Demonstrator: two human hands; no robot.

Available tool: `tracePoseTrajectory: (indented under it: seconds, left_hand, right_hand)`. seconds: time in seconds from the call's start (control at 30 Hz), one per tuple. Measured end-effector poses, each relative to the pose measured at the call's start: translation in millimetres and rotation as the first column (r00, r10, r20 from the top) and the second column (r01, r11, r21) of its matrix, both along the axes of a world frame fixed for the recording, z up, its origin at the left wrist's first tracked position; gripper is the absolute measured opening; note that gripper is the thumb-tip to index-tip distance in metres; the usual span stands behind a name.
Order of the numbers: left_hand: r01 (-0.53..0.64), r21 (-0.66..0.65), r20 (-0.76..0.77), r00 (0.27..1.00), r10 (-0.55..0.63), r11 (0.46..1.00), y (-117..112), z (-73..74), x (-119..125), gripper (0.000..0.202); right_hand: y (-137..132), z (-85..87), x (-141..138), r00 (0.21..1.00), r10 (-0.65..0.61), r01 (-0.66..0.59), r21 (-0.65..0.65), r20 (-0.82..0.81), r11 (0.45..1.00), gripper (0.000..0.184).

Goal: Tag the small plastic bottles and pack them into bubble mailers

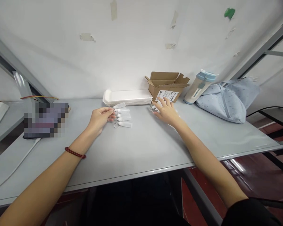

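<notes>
My left hand (101, 118) is closed in a pinch at the neck end of a small white bottle-like piece (123, 110) with a thin wire or string loop. Several similar pieces lie in a rough column beside its fingers, among them a frosted one (125, 125) nearest me, its loop on the left. My right hand (167, 112) hovers or rests, fingers spread, over more white looped pieces (153, 108). The hand hides most of that group, so contact is unclear. Behind the hands lies a stack of flat white sleeves or envelopes (129, 96).
An open cardboard box (176, 89) with a label stands behind my right hand. Farther right are a blue-lidded bottle (199, 87) and a light blue cloth bag (221, 105). On the left lies a blurred-out phone-like device (46, 121) with a white cable (21, 161). The table's front edge (136, 173) runs before me.
</notes>
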State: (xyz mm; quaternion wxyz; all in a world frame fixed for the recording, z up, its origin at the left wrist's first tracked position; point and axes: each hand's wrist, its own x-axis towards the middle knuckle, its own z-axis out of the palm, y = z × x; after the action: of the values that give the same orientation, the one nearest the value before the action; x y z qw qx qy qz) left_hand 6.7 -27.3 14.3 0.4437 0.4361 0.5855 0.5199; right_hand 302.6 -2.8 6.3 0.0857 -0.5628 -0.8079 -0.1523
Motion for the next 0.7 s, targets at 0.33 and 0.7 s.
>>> tracePoseTrajectory:
  seconds: [0.33,0.7]
  left_hand:
    - [-0.084,-0.001,0.033,0.996,0.084,0.996,-3.3,10.0,-2.9,0.021]
    - [-0.074,0.02,0.021,0.997,0.074,0.997,-5.9,12.2,1.4,0.026]
  right_hand:
    - [2.3,-6.3,-4.4,1.0,0.013,-0.013,0.005,-0.006,1.0,0.039]
    - [6.1,-5.0,-3.8,0.986,0.095,-0.091,0.04,-0.137,0.995,0.042]
